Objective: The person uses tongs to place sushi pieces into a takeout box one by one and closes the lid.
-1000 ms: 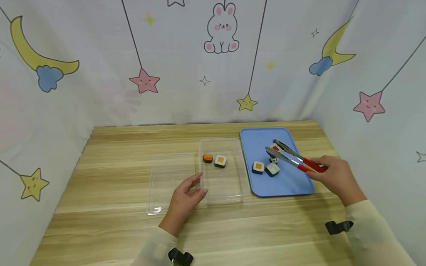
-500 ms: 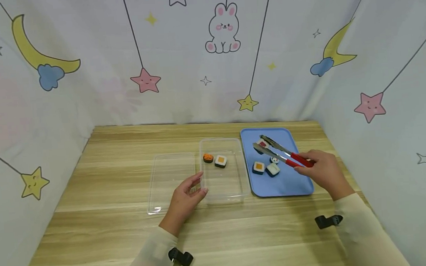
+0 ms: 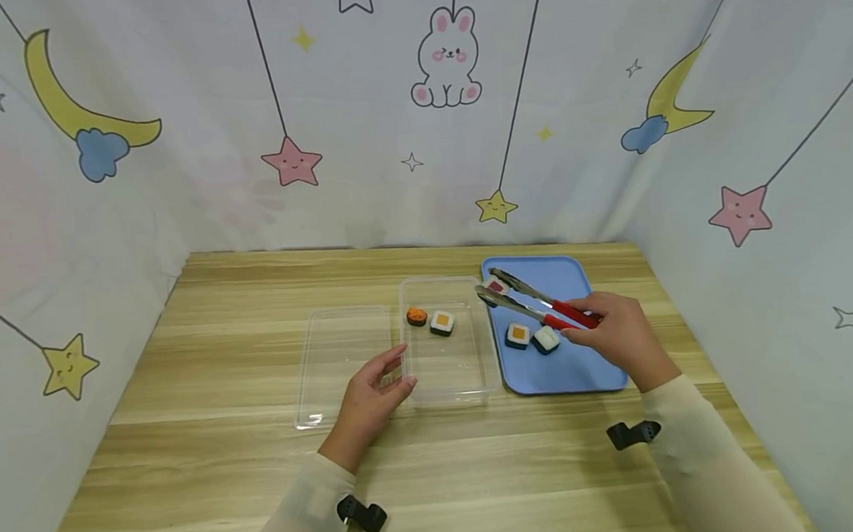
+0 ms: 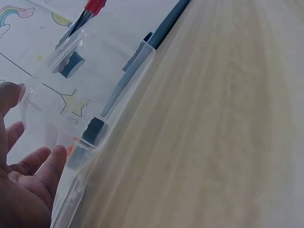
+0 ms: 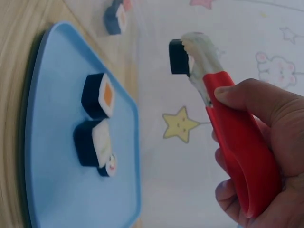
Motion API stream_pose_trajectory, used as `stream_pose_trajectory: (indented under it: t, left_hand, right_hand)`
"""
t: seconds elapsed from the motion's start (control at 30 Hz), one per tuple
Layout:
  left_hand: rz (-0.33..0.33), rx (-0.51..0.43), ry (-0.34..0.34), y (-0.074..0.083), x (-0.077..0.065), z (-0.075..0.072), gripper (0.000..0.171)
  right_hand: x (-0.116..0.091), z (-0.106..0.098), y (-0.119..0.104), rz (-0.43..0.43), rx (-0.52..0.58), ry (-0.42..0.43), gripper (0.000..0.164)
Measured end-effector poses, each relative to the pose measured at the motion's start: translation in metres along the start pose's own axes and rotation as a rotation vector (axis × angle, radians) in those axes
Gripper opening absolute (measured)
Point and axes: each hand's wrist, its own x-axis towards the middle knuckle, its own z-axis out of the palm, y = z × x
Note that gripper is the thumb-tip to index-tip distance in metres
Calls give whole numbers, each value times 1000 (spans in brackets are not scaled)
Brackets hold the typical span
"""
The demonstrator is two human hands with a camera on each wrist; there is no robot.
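My right hand (image 3: 620, 338) grips red-handled tongs (image 3: 576, 313), whose metal tips pinch a sushi roll (image 5: 179, 57) with a red centre. The roll hangs over the tray's far left corner, beside the container. Fingers and thumb of my left hand (image 3: 365, 400) touch the left wall of a clear plastic container (image 3: 446, 373). Inside it sit an orange-topped sushi piece (image 3: 416, 316) and a square orange-centred roll (image 3: 442, 323). On the blue tray (image 3: 585, 370) lie another orange-centred roll (image 3: 518, 336), a whitish-topped roll (image 3: 546, 339) and a small round roll (image 5: 109, 166), which the tongs hide from the head view.
A clear plastic lid (image 3: 343, 348) lies flat on the wooden table (image 3: 224, 466), left of the container. Patterned curtains (image 3: 361, 204) hang behind the table and at both sides.
My right hand has moved left with the tongs, carrying the red-centred roll from the middle of the tray to its far left corner. My left hand has stayed at the container.
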Motion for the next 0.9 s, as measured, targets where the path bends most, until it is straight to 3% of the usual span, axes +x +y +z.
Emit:
stream_pose_trajectory:
  t: [0.5,0.9]
  left_hand:
    - [-26,8,2,0,-1,-1,57]
    - [-12,2,0,-3,1,-1,56]
  right_hand:
    - [19,29,-24,-96,-5,-59,41]
    - [34,56,-46,-128,-16,-176,40]
